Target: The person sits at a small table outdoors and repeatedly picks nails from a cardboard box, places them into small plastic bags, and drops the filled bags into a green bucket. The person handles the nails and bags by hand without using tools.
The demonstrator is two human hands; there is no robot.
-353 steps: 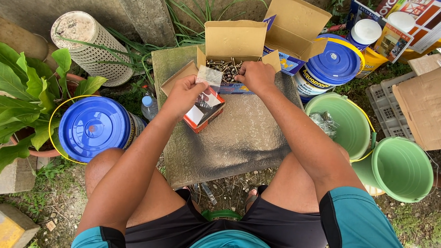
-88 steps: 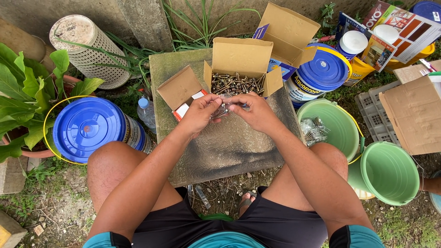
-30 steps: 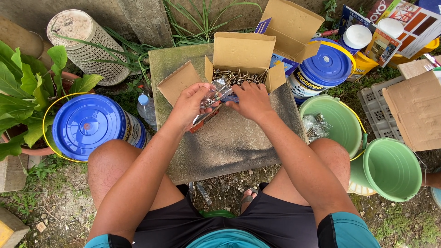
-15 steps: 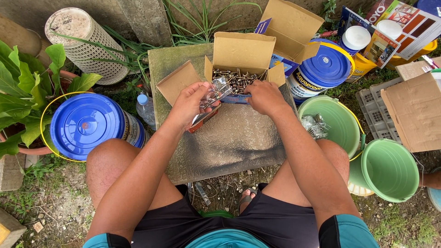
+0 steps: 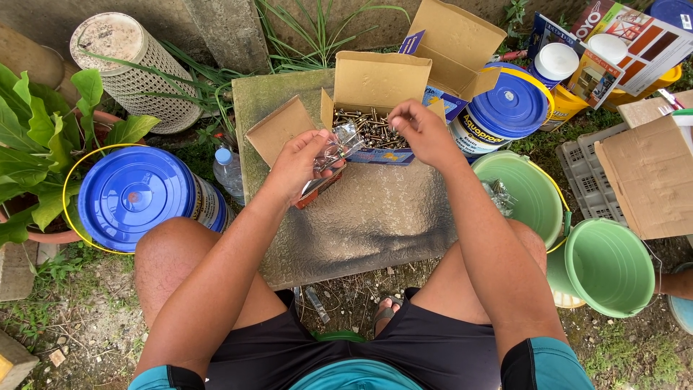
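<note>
An open cardboard box (image 5: pixel 381 79) full of dark screws (image 5: pixel 374 128) stands at the far side of a grey stone slab (image 5: pixel 361 209). My left hand (image 5: pixel 302 160) holds a small clear plastic bag (image 5: pixel 339 143) just in front of the box, above a small red and white packet (image 5: pixel 317 189). My right hand (image 5: pixel 420 130) hovers over the right part of the box with its fingers pinched together; what they hold is too small to tell.
A blue-lidded pail (image 5: pixel 137 196) and a water bottle (image 5: pixel 228 170) sit at left by a leafy plant (image 5: pixel 36 144). Another blue-lidded pail (image 5: pixel 509 108), two green buckets (image 5: pixel 610 266), a grey crate (image 5: pixel 588 177) and cardboard (image 5: pixel 650 173) crowd the right. My knees flank the slab.
My right hand moved from beside the bag up to the right side of the screw box. My left hand stayed holding the clear bag, now a little higher.
</note>
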